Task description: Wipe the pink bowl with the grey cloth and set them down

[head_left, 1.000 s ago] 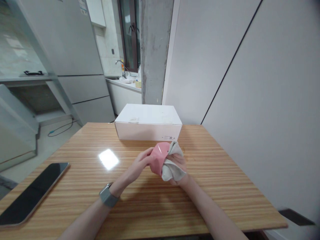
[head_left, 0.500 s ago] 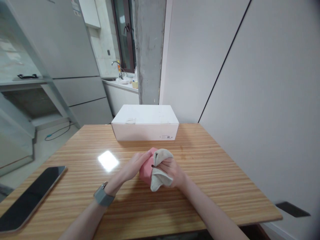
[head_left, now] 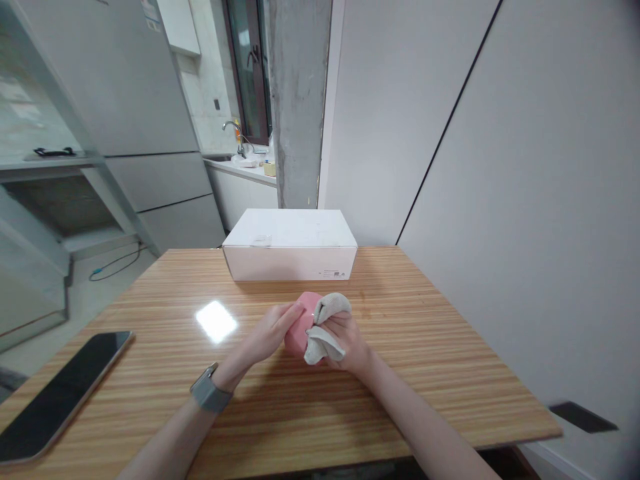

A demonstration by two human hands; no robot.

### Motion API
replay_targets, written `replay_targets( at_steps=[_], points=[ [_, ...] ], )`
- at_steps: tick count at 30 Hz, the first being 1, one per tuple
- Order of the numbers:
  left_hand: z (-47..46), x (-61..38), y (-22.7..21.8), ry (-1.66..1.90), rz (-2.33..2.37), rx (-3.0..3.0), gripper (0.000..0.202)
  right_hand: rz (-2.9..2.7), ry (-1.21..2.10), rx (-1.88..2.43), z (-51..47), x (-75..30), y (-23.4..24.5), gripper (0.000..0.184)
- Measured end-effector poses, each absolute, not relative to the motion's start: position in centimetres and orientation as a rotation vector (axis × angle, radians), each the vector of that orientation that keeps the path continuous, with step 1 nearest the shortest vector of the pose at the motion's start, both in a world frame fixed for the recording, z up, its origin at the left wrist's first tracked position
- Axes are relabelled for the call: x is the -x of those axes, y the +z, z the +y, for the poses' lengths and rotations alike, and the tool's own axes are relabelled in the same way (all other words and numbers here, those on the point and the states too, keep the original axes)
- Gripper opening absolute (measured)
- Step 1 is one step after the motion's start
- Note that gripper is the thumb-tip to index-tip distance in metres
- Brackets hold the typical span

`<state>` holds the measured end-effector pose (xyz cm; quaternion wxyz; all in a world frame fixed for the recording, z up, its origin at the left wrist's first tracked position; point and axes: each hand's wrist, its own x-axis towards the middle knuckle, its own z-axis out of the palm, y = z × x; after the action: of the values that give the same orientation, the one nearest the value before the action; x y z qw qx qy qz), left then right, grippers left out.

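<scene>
In front of the box, near the middle of the table, my left hand [head_left: 273, 329] is closed on the left side of a smooth pink bowl-like vessel [head_left: 299, 333], which is tilted. My right hand [head_left: 354, 347] grips a light grey cloth [head_left: 323, 345] bunched against the vessel's right side. Folds of the cloth stick out above and below the right fingers. Cloth and hand hide much of the vessel, so its full shape cannot be made out. A watch with a grey band [head_left: 211, 392] is on my left wrist.
A white box [head_left: 293, 262] stands at the far edge of the wood-grain table [head_left: 425, 347]. A dark-screened phone [head_left: 65, 393] lies at the left edge. A pale wall [head_left: 525, 200] rises along the right. Beyond the table are a sink tap [head_left: 235, 130] and a grey pillar [head_left: 300, 100].
The pink vessel has risen slightly and shifted right, with more of its pink side showing. Cloth and right hand have turned a little with it; the lower cloth fold sits higher.
</scene>
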<state>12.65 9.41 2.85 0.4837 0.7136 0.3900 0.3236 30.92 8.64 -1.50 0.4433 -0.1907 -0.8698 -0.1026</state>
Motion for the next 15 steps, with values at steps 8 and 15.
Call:
replay_targets(
  at_steps=[8, 15],
  points=[
    [9.15, -13.36, 2.43, 0.871, 0.981, -1.69, 0.045, -2.096, -0.319, 0.525, 8.57, -31.07, -1.05, 0.027],
    [9.24, -13.46, 1.95, 0.899, 1.001, -1.662, 0.046, -2.076, -0.277, 0.598, 8.1, -30.68, -0.63, 0.015]
  ],
)
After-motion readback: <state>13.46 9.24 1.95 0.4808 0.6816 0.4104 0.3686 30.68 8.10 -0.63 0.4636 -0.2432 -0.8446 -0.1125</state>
